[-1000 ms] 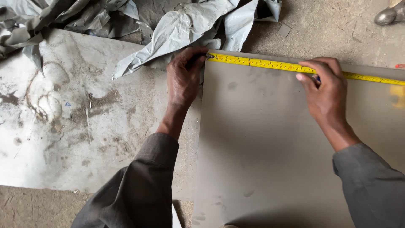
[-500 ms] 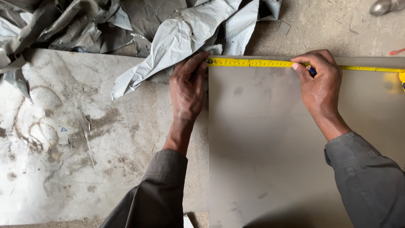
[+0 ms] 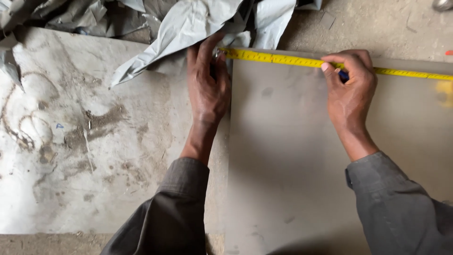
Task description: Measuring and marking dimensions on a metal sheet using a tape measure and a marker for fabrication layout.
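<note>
A yellow tape measure (image 3: 302, 60) lies stretched flat along the top edge of a smooth grey sheet (image 3: 302, 170), its end at the sheet's upper left corner. The sheet lies flat on the floor, plain and faintly smudged.

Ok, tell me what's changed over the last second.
The right hand slid left along the tape, toward the left hand, its fingers still pinching a dark marker at the tape's edge. The left hand kept the tape's end pinned at the sheet corner. Nothing was picked up or let go; the crumpled wrapping stayed put.
</note>
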